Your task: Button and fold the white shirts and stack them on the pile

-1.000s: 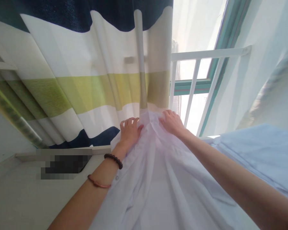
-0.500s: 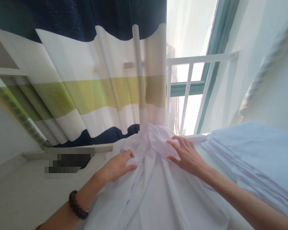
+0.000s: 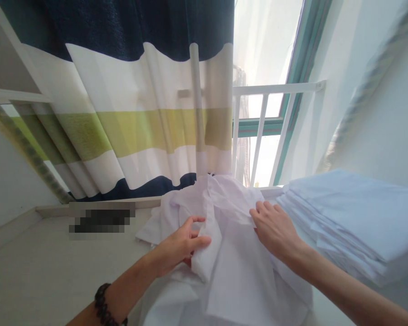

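Note:
A thin white garment point(image 3: 240, 262), with what looks like a front edge strip running down it, lies rumpled in front of me. My left hand point(image 3: 182, 244) has its fingers curled at a folded flap of it, thumb on top and some fingertips partly hidden by the cloth. On the other side, my right hand point(image 3: 274, 228) is closed on the garment's upper right part, knuckles up, its thumb mostly hidden. A dark beaded bracelet point(image 3: 105, 305) circles my left wrist.
At the right lies a stack of folded white cloth point(image 3: 357, 217). A blurred-out dark item point(image 3: 102, 221) is on the pale surface at left. Behind are a striped curtain point(image 3: 149, 131), a white railing point(image 3: 275, 88) and a window with a green frame point(image 3: 292, 77).
My left hand has moved right and lifted a flap of the garment. My right hand's spread fingers have closed on the cloth. The garment's lower part has been drawn up and folded over.

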`<state>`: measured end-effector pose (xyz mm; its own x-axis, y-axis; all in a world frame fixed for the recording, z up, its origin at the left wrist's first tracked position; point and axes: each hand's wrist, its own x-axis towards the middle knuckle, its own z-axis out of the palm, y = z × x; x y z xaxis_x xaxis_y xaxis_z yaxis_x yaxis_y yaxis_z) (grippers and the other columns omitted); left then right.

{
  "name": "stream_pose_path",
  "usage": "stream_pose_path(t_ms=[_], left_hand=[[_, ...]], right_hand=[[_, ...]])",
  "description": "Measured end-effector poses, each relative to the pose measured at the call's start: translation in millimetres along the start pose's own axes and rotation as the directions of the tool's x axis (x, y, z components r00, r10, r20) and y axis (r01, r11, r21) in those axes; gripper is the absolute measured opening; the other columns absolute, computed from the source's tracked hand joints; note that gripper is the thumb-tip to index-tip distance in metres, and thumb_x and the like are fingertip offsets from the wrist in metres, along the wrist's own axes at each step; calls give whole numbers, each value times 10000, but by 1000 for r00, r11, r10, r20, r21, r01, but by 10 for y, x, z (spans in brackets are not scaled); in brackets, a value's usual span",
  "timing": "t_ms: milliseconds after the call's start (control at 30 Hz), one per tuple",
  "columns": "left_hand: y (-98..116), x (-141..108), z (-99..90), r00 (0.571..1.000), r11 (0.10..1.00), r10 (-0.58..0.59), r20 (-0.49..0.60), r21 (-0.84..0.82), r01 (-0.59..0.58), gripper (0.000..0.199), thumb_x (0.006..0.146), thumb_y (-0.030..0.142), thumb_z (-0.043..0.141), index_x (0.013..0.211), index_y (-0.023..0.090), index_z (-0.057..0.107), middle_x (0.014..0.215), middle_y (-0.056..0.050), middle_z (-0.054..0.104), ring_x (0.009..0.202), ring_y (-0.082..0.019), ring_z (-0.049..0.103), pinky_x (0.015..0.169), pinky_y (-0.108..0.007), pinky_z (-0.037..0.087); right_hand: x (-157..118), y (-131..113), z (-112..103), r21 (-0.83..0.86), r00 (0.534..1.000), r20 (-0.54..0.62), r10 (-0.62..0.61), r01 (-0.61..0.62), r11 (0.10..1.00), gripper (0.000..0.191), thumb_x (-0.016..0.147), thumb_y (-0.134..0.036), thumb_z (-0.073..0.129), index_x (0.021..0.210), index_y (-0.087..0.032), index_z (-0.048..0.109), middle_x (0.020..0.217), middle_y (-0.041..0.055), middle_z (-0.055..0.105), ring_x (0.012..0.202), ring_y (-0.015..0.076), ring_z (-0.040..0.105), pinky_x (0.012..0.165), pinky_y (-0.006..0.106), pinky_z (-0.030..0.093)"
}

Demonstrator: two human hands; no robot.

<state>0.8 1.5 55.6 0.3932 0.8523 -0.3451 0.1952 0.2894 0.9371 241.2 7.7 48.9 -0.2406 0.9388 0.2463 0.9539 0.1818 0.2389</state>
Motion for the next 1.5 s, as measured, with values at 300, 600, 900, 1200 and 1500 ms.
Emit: stream_pose_path(t_ms=[300, 600, 900, 1200, 1500], left_hand=[[34, 410, -117, 994, 946, 32, -106, 324, 4, 444, 752, 595, 567, 867, 179, 464, 720, -9, 618, 491, -138, 595, 410, -219, 424], [-257, 756, -123, 973, 986, 85, -212, 158, -52, 443, 642, 376, 742, 915, 153, 473, 529, 79, 523, 413, -87, 471, 393, -185, 355], [-488, 668, -160, 959, 955, 243, -145, -138, -263, 479, 652, 330, 744, 1010, 206, 451, 797, 34, 605, 541, -79, 559, 483, -183, 414], [-474, 634, -167, 961, 956, 274, -44, -100, -277, 275, 699, 307, 718, 833, 152, 534, 660, 47, 554, 606, -86, 524, 596, -202, 437], [-429, 610, -198, 970, 962, 242, 36, -136, -235, 363, 645, 299, 807, 892, 147, 588, 757, 12, 620, 677, -108, 556, 638, -212, 414]], right_hand=[[-157, -245, -242, 405, 947, 236, -218, 108, 908, 257, 827, -349, 600, 1045, -213, 608, 885, 91, 689, 780, 283, 664, 560, 318, 403], [287, -165, 249, 583, 962, 154, -225, 95, 807, 292, 822, -159, 546, 1111, -148, 578, 1032, 128, 662, 953, 254, 620, 759, 319, 425], [468, -123, 200, 872, 927, 248, -283, -86, 481, 117, 856, -312, 469, 825, -200, 484, 544, -77, 498, 446, 83, 467, 422, 195, 346], [281, -637, 734, 937, 956, 189, -223, -244, -250, 326, 771, -497, 579, 809, -188, 483, 520, -100, 485, 322, 58, 430, 312, 183, 348], [311, -564, 679, 913, 952, 173, -253, -251, -321, 313, 735, -446, 655, 744, -165, 518, 525, -88, 482, 383, 59, 493, 382, 175, 384]])
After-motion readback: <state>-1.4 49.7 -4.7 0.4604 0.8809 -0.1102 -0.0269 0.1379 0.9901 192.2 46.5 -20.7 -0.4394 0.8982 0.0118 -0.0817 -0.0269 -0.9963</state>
